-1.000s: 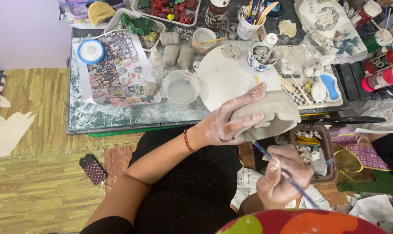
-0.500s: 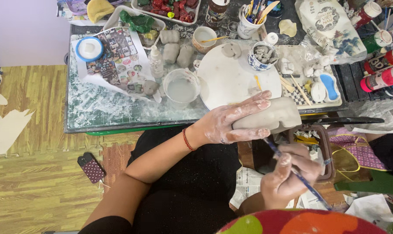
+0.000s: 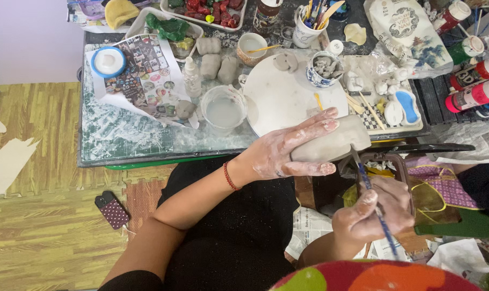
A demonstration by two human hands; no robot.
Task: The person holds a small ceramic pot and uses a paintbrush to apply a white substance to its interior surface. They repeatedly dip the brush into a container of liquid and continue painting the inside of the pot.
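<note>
Left hand gripping clay piece, right hand (clay-smeared) holding brush

One head-worn camera looks steeply down, close over the cluttered worktable

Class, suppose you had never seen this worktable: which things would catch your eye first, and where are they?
First, at the centre, the clay-smeared left hand gripping a grey clay block at the table's near edge. Just below, the right hand holds a blue-handled brush whose tip touches the block. Behind them lies a round white board beside a cup of cloudy water.
</note>
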